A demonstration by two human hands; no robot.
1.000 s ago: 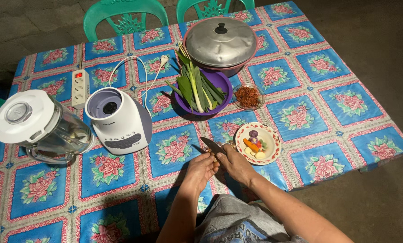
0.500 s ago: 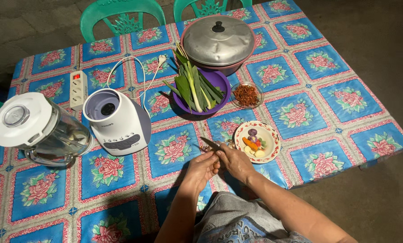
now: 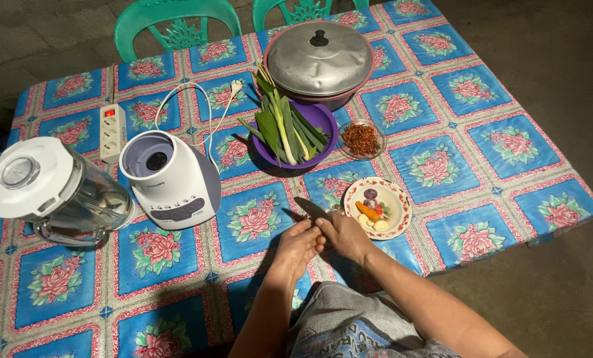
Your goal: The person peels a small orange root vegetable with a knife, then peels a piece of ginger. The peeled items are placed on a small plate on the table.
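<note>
Both hands meet at the bench's near edge: right hand [image 3: 345,236] has its fingers wrapped round a knife [image 3: 310,209], blade pointing up-left. Left hand [image 3: 299,242] pinches a small brownish bit against it, just beside the plate [image 3: 397,219] of cut veg.

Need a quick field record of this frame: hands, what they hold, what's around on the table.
left hand: pinches a small brownish item, too small to identify
right hand: grips a knife, blade pointing up-left, at the item
nearest dish: patterned plate with small vegetable pieces, right of the hands
purple bowl: holds long green leaves and stalks
small glass bowl: holds dried red chillies
covered pot: metal lid on, far side
blender base: jar off
blender jar: lying on its side, lid on
power strip: beside the base
</note>
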